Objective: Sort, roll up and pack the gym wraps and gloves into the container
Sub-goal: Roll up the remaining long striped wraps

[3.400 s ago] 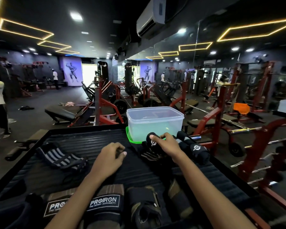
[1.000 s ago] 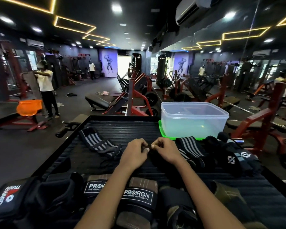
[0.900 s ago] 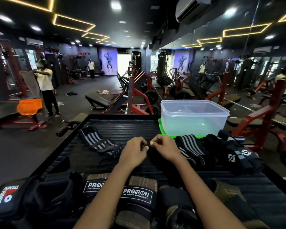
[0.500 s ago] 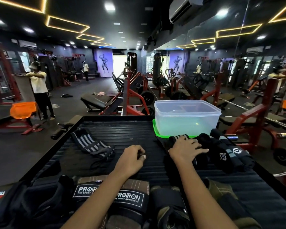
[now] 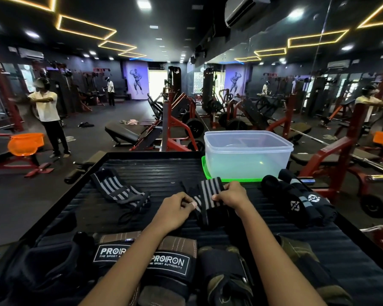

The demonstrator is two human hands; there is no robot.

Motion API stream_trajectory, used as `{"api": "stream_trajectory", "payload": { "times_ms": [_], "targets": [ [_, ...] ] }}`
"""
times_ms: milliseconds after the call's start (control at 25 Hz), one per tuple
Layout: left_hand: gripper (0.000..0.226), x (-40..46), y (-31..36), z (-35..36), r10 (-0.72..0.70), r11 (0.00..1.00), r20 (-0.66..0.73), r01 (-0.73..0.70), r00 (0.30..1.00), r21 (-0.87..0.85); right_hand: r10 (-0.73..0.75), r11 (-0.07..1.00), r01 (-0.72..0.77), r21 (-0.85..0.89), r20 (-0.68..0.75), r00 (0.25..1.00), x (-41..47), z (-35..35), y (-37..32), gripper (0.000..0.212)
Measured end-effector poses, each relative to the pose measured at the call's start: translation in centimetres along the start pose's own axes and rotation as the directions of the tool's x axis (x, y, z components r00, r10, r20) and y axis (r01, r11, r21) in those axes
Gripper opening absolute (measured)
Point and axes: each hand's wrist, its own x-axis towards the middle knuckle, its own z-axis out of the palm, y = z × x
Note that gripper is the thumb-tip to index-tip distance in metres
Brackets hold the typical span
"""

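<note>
Half a second ago the right hand (image 5: 230,196) lay flat on the pile by the container; now it has drawn a striped wrap (image 5: 206,198) out toward the middle of the counter (image 5: 168,173), and the left hand (image 5: 175,209) has come up to meet it. Both hands pinch the wrap, the left on its near left edge, the right on its right edge, fingers curled round the cloth, which lies stretched on the ribbed black surface. Just behind it stands the clear container (image 5: 248,155), open-topped, sitting on a green lid (image 5: 230,179) at the far edge. To its right lie dark rolled wraps (image 5: 296,199) with white logos. A second striped wrap (image 5: 117,191) lies loose to the left, well apart from the hands. Nearest the person, under the forearms, sits a row of gloves (image 5: 168,261), two marked PROIRON. Beyond the counter, a person in a white shirt (image 5: 45,107) stands by the machines.
</note>
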Motion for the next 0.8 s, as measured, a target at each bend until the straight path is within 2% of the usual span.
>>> {"api": "stream_trajectory", "payload": {
  "times_ms": [40,160,320,400,480,560,680,800],
  "targets": [
    [0.020,0.0,0.1,-0.1,-0.018,1.000,0.012,0.018,1.000,-0.025,-0.041,0.994,0.038,0.101,0.030,0.999,0.0,0.4,-0.1,0.023],
    [0.026,0.1,0.4,-0.2,-0.094,0.987,0.058,0.101,0.994,-0.128,-0.144,0.920,0.089,0.383,0.117,0.983,-0.3,1.0,-0.7,0.021],
    [0.027,0.4,0.3,-0.3,-0.167,0.947,0.142,0.199,0.976,-0.251,-0.284,0.773,0.097,0.628,0.204,0.937,-1.2,0.4,-1.5,0.023],
    [0.023,0.4,0.6,-0.5,-0.201,0.900,0.155,0.245,0.967,-0.361,-0.338,0.673,0.083,0.735,0.205,0.919,-1.4,0.0,-1.7,0.030],
    [0.021,0.3,0.7,-0.6,-0.194,0.887,0.146,0.237,0.970,-0.396,-0.396,0.589,0.078,0.805,0.203,0.896,-1.7,-0.3,-2.0,0.034],
    [0.018,0.4,0.2,-0.4,-0.124,0.935,0.137,0.162,0.983,-0.315,-0.448,0.493,0.043,0.869,0.212,0.868,-2.0,-0.5,-2.1,0.036],
    [0.024,0.4,-0.2,0.0,-0.054,0.993,0.106,0.065,0.993,-0.101,-0.480,0.343,-0.026,0.939,0.199,0.854,-1.9,-0.9,-2.1,0.038],
    [0.030,0.6,-0.5,0.1,-0.038,0.999,0.043,0.037,0.998,0.026,-0.482,0.226,-0.101,0.969,0.201,0.853,-2.2,-1.2,-2.2,0.023]
  ]
}}
